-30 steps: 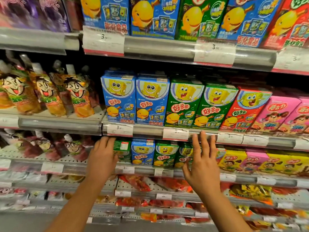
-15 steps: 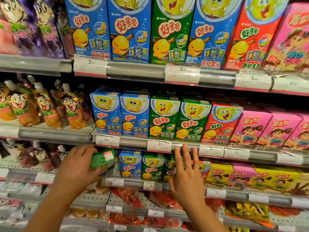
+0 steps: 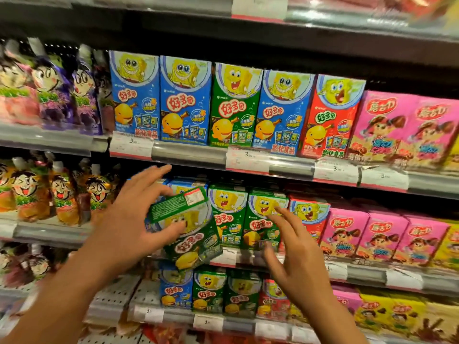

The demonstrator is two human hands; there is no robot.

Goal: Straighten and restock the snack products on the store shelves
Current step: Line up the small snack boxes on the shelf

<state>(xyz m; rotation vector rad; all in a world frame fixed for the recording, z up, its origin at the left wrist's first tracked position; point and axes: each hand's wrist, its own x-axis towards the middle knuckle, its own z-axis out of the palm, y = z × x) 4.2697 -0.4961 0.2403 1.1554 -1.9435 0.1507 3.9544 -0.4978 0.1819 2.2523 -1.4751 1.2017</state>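
My left hand (image 3: 129,219) grips a tilted green snack box (image 3: 191,232) by its top, holding it in front of the middle shelf's left end, over the blue boxes (image 3: 183,187) there. Spread open, my right hand (image 3: 295,254) hovers in front of the two green boxes (image 3: 248,214) standing on that shelf, holding nothing. A red box (image 3: 310,217) and pink boxes (image 3: 367,234) follow to the right. The shelf above carries a row of blue, green and red boxes (image 3: 236,105).
Drink pouches (image 3: 59,192) fill the shelves on the left. The lower shelf (image 3: 223,321) holds more small blue, green and red boxes, with yellow boxes (image 3: 387,314) to the right. Price-tag rails (image 3: 248,160) run along each shelf edge.
My left hand has lifted the green box from the lower shelf up to the middle shelf. My right hand rose with it, and the view tilted upward.
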